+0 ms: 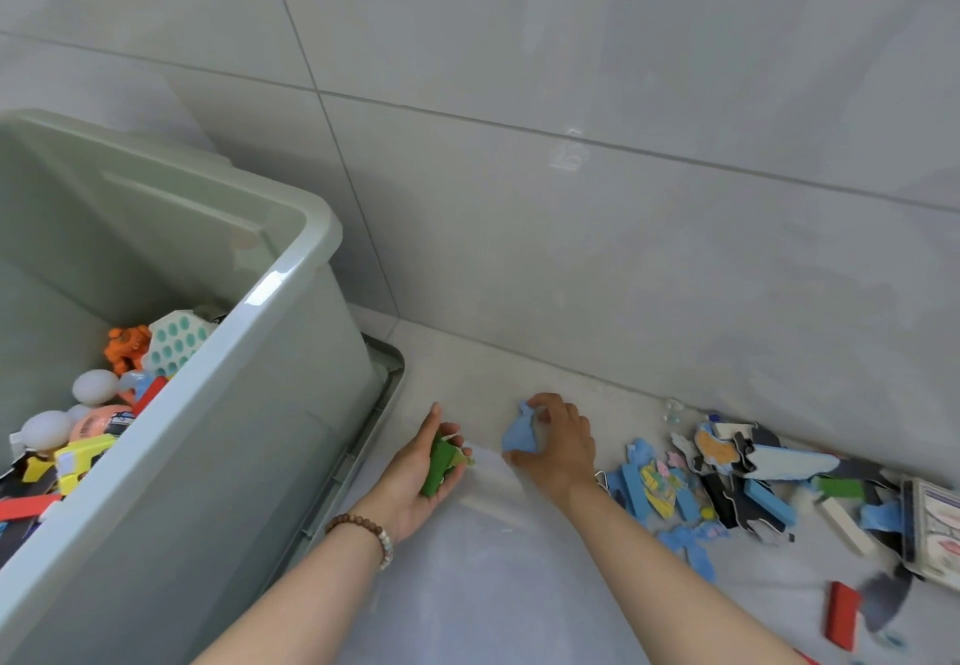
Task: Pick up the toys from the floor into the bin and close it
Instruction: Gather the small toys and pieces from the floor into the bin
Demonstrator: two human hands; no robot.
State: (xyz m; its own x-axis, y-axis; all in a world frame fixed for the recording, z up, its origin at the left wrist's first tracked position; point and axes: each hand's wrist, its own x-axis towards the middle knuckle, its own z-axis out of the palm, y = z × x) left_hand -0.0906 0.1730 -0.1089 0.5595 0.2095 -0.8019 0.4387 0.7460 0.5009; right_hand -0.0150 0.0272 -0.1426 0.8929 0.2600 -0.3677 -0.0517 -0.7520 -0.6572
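A large pale-green bin [291,301] stands at the left, open, with several toys inside [98,404]. It sits on its grey lid [387,389], which lies flat on the floor. My left hand [415,472] is palm-up beside the bin and holds a green block [439,464] with a small yellowish piece. My right hand [558,446] reaches down to the floor and pinches a flat blue toy piece [519,433]. A heap of blue, black and yellow flat toy pieces [727,477] lies on the floor to the right.
A tiled wall [571,197] rises just behind the toys. A red block [841,615] and a grey piece [883,602] lie at the lower right. A white block [847,524] and a printed box [935,534] sit at the far right.
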